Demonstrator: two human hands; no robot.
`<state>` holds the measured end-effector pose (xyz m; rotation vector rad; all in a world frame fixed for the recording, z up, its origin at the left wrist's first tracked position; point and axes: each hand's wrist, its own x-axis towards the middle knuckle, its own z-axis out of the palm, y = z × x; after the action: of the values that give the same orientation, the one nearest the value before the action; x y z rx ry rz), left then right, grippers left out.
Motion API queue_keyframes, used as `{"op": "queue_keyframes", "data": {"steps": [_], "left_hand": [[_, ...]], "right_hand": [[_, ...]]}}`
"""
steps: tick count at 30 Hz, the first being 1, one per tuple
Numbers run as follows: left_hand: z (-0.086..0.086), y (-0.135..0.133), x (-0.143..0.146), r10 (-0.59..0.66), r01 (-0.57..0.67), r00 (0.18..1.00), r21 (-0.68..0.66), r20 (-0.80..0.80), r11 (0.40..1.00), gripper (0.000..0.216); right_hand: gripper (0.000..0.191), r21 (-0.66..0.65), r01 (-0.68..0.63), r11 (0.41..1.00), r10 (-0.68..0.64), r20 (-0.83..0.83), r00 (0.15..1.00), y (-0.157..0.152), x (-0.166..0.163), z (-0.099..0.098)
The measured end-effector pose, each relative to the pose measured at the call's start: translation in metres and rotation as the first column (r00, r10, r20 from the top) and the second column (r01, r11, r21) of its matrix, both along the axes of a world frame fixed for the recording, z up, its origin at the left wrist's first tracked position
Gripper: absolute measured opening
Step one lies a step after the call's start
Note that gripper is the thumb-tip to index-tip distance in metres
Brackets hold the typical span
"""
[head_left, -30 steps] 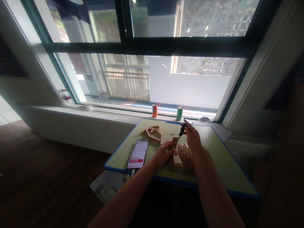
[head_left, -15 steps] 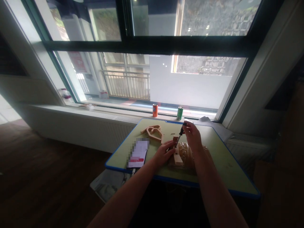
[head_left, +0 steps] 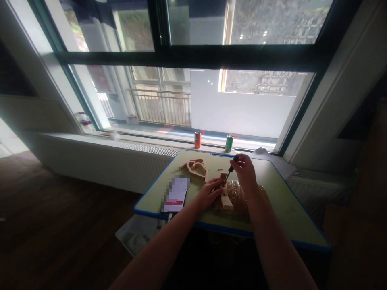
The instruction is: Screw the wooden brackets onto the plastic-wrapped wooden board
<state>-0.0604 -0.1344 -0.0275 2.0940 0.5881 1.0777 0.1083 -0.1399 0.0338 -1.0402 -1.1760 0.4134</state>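
My right hand (head_left: 244, 169) is closed around the black handle of a screwdriver (head_left: 232, 164). The shaft slants down and left to a pale wooden piece (head_left: 226, 201), which has dark holes in its face. Fingers of my left hand (head_left: 210, 192) grip that wooden piece near the screwdriver's tip; the tip itself is partly hidden by them. Beneath and to the right of the wood lies a clear plastic bag (head_left: 234, 191) with brownish contents, partly covered by my right forearm. Curved wooden parts (head_left: 196, 167) rest farther back on the left.
The light green table (head_left: 290, 213) has a blue edge. A phone (head_left: 177, 195) with a cable lies at its left side. Small screws (head_left: 220, 170) sit behind my hands. An orange can (head_left: 197, 140) and a green can (head_left: 229, 143) stand on the windowsill.
Almost nothing differs. My right hand and the screwdriver handle have turned or shifted very slightly, while my left hand stays on the wooden piece.
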Motion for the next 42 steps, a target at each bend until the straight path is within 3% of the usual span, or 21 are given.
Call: {"op": "queue_keyframes", "data": {"steps": [5,11,14,19,25,32,42], "left_hand": [[-0.0005,0.0004,-0.0007,0.017,-0.017,1.000,-0.004,-0.006,1.000,0.039],[-0.0007,0.0001,-0.0005,-0.012,0.012,1.000,-0.021,-0.001,1.000,0.039],[-0.0008,0.0007,0.0002,0.004,-0.004,1.000,-0.021,-0.011,1.000,0.039],[0.0013,-0.0012,-0.0006,-0.021,0.021,1.000,-0.001,0.001,1.000,0.038],[0.0028,-0.0036,-0.0015,-0.025,0.025,1.000,-0.012,0.008,1.000,0.040],[0.0034,-0.0045,-0.0012,-0.017,0.017,1.000,-0.012,0.005,1.000,0.039],[0.0023,-0.0021,-0.0008,-0.034,0.034,0.999,-0.043,0.009,0.998,0.039]], "right_hand": [[0.032,0.058,-0.199,0.978,0.203,-0.071,0.976,0.0012,-0.0019,-0.0022],[0.049,-0.035,-0.034,0.999,0.034,-0.001,0.999,0.0048,0.0016,-0.0055],[0.042,-0.041,-0.094,0.995,0.094,0.000,0.996,0.0033,-0.0013,-0.0035],[0.040,-0.019,-0.249,0.968,0.244,-0.152,0.958,-0.0003,-0.0051,-0.0002],[0.044,-0.056,-0.093,0.994,0.095,0.033,0.995,0.0016,-0.0010,-0.0027],[0.038,-0.063,-0.150,0.987,0.151,0.020,0.988,-0.0023,-0.0042,-0.0002],[0.034,-0.079,-0.081,0.994,0.088,0.087,0.992,-0.0003,-0.0010,-0.0037]]}}
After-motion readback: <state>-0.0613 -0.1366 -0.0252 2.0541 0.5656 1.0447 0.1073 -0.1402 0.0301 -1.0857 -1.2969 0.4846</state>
